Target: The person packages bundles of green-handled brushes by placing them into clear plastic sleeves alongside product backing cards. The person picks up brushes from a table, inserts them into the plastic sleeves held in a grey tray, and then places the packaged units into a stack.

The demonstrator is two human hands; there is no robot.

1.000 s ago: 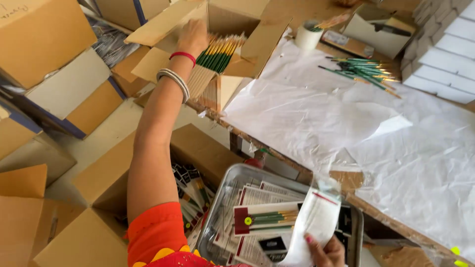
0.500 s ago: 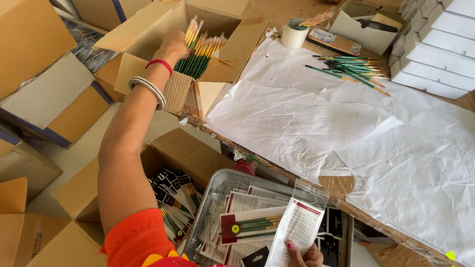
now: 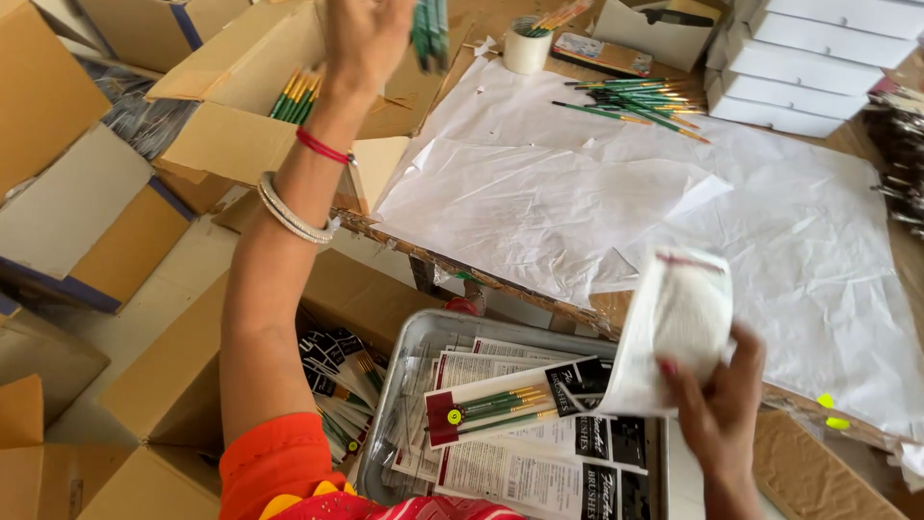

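The left hand (image 3: 364, 39) is raised at the far left above an open cardboard box (image 3: 241, 106), fingers closed around a bunch of green paintbrushes (image 3: 429, 29). The right hand (image 3: 717, 404), near right, pinches a clear plastic sleeve (image 3: 669, 327) above a metal tray (image 3: 414, 385) of packed brush sets (image 3: 510, 404).

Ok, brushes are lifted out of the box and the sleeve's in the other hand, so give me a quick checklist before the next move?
1. Left hand grips a bunch of green-handled brushes: ok.
2. Brush count in that bunch: cannot tell, blurred.
3. Right hand holds the clear sleeve with its card: ok.
4. Sleeve mouth open: cannot tell, blurred.
5. White paper on the table has bare room: ok.
6. Metal tray of packed sets sits below the right hand: ok.
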